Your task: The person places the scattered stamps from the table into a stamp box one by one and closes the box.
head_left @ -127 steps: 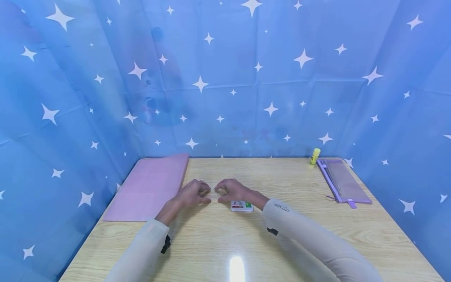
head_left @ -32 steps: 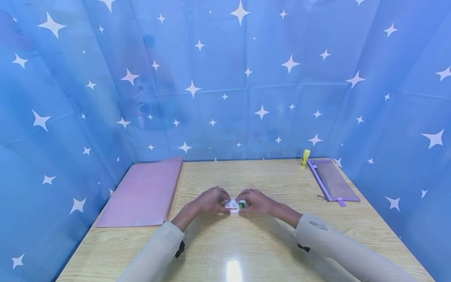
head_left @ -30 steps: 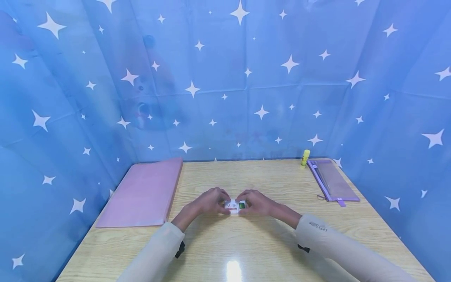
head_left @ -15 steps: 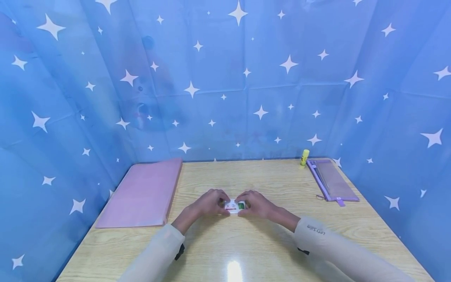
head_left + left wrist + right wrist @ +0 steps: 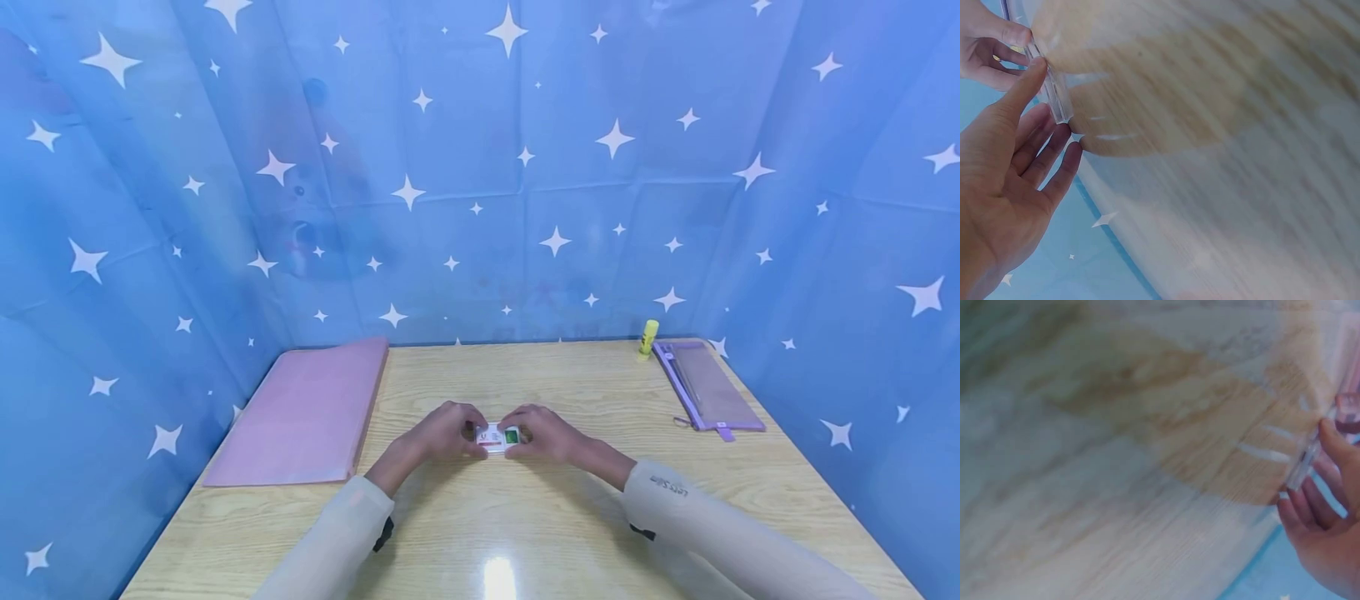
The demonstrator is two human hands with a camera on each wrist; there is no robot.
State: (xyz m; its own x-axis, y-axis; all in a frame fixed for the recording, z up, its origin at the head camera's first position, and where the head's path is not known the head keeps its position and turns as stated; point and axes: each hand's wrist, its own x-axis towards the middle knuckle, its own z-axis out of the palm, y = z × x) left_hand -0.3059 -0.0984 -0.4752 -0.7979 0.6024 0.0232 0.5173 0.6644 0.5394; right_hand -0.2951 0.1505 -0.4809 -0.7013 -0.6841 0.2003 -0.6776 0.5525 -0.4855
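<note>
A small flat clear plastic case [image 5: 491,438] with a white, red and green face lies at the middle of the table, between my two hands. My left hand [image 5: 447,429] pinches its left end, thumb on the near edge and fingers at the far edge. On the other end, my right hand [image 5: 547,433] grips it the same way. Seen edge-on in the left wrist view, the case [image 5: 1057,97] looks transparent, low over the wood. In the right wrist view the thumb and fingers of the right hand [image 5: 1332,494] hold the case [image 5: 1304,461] too.
A pink folder [image 5: 300,417] lies on the left of the wooden table [image 5: 450,525]. At the back right stands a yellow glue stick [image 5: 648,337], beside a purple zip pouch [image 5: 712,387] with thin items inside. A blue star-patterned curtain [image 5: 450,225] hangs behind.
About four seconds ago the hands faced each other left of the case, which lay by the right wrist; since then both have taken hold of it. Over the last second they barely shift.
</note>
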